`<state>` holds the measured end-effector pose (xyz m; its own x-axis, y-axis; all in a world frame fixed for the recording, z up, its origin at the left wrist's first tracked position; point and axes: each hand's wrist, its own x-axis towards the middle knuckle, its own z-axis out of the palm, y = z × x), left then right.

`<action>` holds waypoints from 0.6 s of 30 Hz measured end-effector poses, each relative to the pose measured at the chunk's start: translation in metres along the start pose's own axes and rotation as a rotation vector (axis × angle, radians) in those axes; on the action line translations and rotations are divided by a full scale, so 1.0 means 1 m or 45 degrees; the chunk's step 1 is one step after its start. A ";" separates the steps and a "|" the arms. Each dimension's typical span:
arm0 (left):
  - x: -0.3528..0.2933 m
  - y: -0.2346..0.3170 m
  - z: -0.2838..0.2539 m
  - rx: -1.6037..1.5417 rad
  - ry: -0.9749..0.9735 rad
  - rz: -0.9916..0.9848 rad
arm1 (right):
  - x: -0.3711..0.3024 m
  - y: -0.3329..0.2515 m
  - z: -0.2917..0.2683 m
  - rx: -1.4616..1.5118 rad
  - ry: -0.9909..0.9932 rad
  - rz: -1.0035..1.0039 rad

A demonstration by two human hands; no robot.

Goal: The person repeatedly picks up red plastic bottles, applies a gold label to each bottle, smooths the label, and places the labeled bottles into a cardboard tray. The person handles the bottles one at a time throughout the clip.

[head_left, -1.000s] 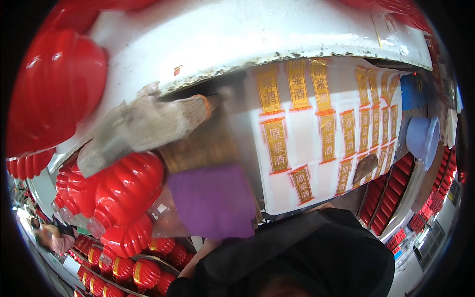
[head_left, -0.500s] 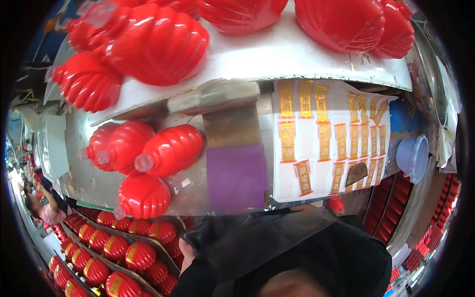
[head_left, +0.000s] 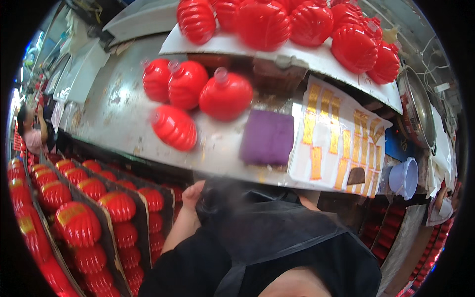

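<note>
My left hand (head_left: 192, 192) is low at the left edge of my black apron (head_left: 267, 232), below the table's front edge. Its fingers are blurred and partly hidden by the apron, so I cannot tell whether it holds anything. A bit of my right forearm (head_left: 309, 199) shows beside the apron; the right hand itself is hidden. On the metal table (head_left: 116, 116) ahead, a folded purple cloth (head_left: 267, 137) lies left of a white sheet (head_left: 308, 163) bearing gold label strips (head_left: 316, 163). Left of the cloth are several ribbed red bottles (head_left: 226, 96), one lying tilted (head_left: 174, 127).
More red bottles (head_left: 262, 24) crowd a raised white shelf (head_left: 225, 47) at the back. A lavender bucket (head_left: 404, 178) hangs or stands at the right. Crates of labelled red bottles (head_left: 78, 223) fill the lower left. Another person (head_left: 34, 131) is at the far left.
The view has swung, so the table and bottles appear farther off and turned. My left hand and forearm now show more fully beside the apron. The bottles' arrangement on the table looks the same.
</note>
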<state>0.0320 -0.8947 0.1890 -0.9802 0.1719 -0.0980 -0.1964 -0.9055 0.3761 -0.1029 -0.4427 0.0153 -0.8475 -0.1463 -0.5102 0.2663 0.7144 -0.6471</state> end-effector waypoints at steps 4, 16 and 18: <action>-0.001 0.005 0.032 0.165 -0.066 -0.052 | 0.003 -0.026 0.002 0.202 0.191 -0.162; 0.051 0.053 0.096 2.101 0.935 1.392 | -0.137 -0.037 -0.096 0.711 1.313 -0.243; 0.075 0.064 0.087 2.253 1.272 1.839 | -0.165 -0.036 -0.122 0.716 1.479 -0.327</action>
<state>-0.0559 -0.9060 0.2861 -0.2876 -0.5683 0.7709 -0.0783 0.8162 0.5724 -0.0284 -0.3613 0.1920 -0.7257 0.6367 0.2606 -0.0464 0.3326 -0.9419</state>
